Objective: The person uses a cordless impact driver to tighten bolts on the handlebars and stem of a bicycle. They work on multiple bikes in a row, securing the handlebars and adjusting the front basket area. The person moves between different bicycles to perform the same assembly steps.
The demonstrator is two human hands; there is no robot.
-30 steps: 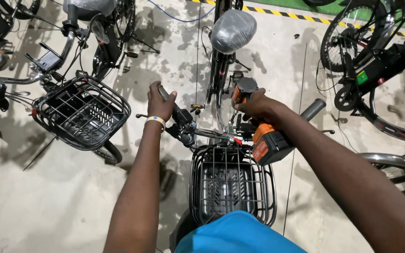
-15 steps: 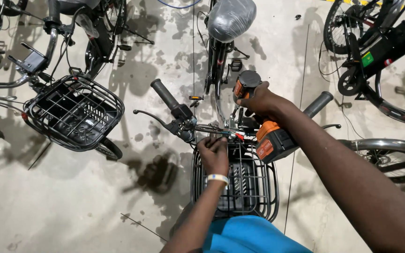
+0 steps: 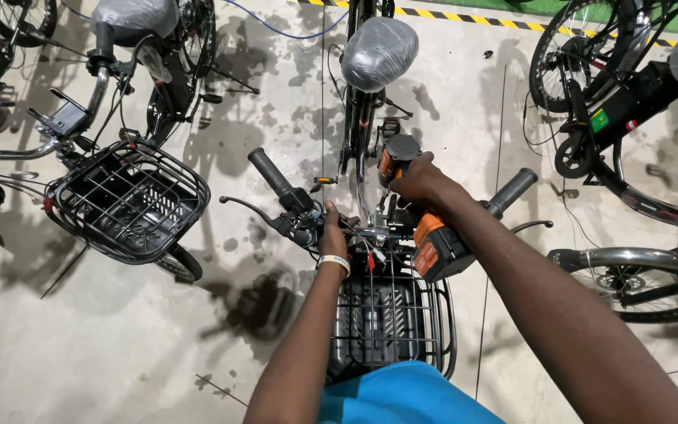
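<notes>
So there's a black wire basket [image 3: 390, 322] on the front of the bike, sitting just below both hands, and as far as I can see there's nothing loose in it, just its dark ribbed plastic bottom. Off to the left of the left hand there's another bike with the same kind of wire basket [image 3: 129, 200], and that one looks bare inside too. The right hand [image 3: 421, 182] is wrapped tight around the grip of an orange and black cordless drill [image 3: 417, 216], with the battery end hanging under the wrist and the nose pointing down at the middle of the handlebar [image 3: 370, 228]. The left hand [image 3: 331, 232] sits right next to it, just left of the drill, fingers closed on the bar close to the stem, white wristband on the wrist. The left rubber grip [image 3: 270, 171] and brake lever stick out beyond the left hand, the right grip [image 3: 513, 188] pokes out past the right forearm. Straight ahead of the hands is the saddle [image 3: 380, 53], wrapped in clear plastic. The floor [image 3: 80, 338] is pale concrete with dark wet-looking blotches, more bikes parked on both sides, and a yellow and black striped line [image 3: 464, 17] along the far edge.
</notes>
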